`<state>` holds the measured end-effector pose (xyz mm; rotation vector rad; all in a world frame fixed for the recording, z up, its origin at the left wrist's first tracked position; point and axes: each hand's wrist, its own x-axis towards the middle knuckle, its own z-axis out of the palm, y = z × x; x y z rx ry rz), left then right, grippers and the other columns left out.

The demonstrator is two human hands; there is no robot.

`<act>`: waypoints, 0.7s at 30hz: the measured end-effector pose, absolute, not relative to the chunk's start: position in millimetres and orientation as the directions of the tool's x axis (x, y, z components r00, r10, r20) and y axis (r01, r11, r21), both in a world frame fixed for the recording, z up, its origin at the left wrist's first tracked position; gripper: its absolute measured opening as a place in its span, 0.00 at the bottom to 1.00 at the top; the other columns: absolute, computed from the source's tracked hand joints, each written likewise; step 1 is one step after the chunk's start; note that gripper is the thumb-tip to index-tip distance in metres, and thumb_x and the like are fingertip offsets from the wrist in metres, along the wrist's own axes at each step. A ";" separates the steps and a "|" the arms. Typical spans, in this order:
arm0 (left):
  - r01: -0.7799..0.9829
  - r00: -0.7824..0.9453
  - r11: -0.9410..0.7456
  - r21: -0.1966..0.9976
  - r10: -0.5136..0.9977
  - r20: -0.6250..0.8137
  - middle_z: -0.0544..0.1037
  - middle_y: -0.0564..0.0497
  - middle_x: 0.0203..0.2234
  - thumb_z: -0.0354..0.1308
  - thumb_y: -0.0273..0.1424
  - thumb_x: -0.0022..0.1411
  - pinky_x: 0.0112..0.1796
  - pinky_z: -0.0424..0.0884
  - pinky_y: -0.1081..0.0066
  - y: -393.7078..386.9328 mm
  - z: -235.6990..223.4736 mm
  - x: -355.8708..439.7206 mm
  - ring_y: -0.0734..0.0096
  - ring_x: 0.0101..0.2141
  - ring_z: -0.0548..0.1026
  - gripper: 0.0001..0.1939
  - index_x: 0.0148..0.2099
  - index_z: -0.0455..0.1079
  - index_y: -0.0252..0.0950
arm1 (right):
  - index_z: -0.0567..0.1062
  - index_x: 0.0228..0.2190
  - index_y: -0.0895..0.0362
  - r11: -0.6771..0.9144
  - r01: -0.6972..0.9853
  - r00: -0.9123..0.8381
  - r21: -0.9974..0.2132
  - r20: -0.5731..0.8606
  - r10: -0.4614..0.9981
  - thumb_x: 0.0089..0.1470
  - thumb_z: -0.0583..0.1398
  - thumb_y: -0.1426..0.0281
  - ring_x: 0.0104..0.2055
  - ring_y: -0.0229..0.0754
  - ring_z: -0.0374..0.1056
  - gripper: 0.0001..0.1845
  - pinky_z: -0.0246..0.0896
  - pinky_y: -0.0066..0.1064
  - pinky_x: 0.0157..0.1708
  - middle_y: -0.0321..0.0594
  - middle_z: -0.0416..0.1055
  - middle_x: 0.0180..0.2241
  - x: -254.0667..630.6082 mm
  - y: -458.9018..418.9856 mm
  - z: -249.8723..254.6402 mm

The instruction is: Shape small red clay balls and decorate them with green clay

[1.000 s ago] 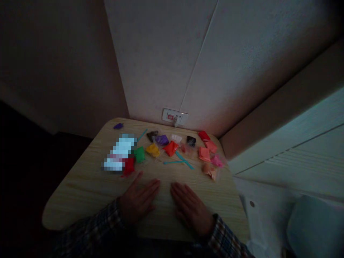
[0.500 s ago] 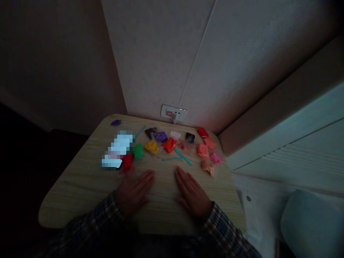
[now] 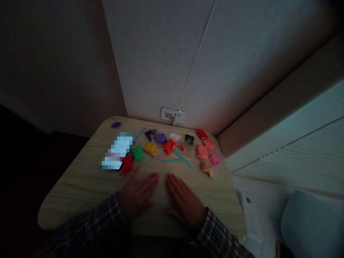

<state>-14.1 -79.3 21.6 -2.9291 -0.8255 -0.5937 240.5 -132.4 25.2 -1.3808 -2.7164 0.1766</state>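
My left hand (image 3: 138,193) lies flat on the wooden table (image 3: 88,186), thumb out, holding nothing. Opposite it, my right hand (image 3: 185,200) also rests flat, its fingertips a short gap from the left ones. Just beyond my left hand is a red packet (image 3: 127,164), with a green packet (image 3: 138,153) and a yellow packet (image 3: 151,148) near it. Past the fingertips are an orange-red packet (image 3: 169,146), a purple packet (image 3: 160,138) and two crossed teal sticks (image 3: 182,158). To the right lie a coral packet (image 3: 202,152) and a peach packet (image 3: 208,168) in clear bags.
A phone-like bright object (image 3: 118,150), blurred out, lies at the left beside a third teal stick (image 3: 140,133). A small dark purple item (image 3: 116,124) sits at the back left corner. Behind the table, a wall socket (image 3: 173,114) holds a plug. A pale rounded seat (image 3: 311,222) stands at right.
Both hands have slid closer together along the tabletop, the right one moving left and slightly nearer to me. The packets and sticks stay where they were.
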 end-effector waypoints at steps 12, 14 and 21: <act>0.525 0.803 -0.851 0.032 0.507 0.314 0.71 0.38 0.54 0.44 0.48 0.64 0.61 0.36 0.45 -84.9 19.1 -12.5 0.57 0.55 0.67 0.30 0.57 0.63 0.29 | 0.42 0.63 0.69 0.548 0.817 -0.553 -0.179 0.025 0.833 0.56 0.52 0.53 0.66 0.53 0.41 0.46 0.51 0.47 0.60 0.60 0.44 0.64 238.4 -131.4 27.0; 0.548 0.780 -0.836 0.033 0.525 0.340 0.71 0.38 0.53 0.42 0.45 0.66 0.62 0.33 0.48 -83.8 21.6 -15.1 0.60 0.54 0.68 0.28 0.57 0.64 0.29 | 0.38 0.63 0.67 0.514 0.844 -0.515 -0.156 0.033 0.856 0.57 0.53 0.56 0.67 0.52 0.41 0.45 0.53 0.48 0.59 0.59 0.44 0.64 242.2 -133.4 25.9; 0.507 0.809 -0.860 0.056 0.498 0.312 0.71 0.40 0.53 0.47 0.46 0.64 0.62 0.41 0.51 -69.7 20.6 5.0 0.61 0.54 0.68 0.27 0.56 0.65 0.31 | 0.43 0.62 0.70 0.587 0.797 -0.589 -0.141 0.030 0.807 0.55 0.54 0.53 0.66 0.53 0.41 0.46 0.52 0.46 0.60 0.59 0.45 0.64 241.9 -133.9 24.0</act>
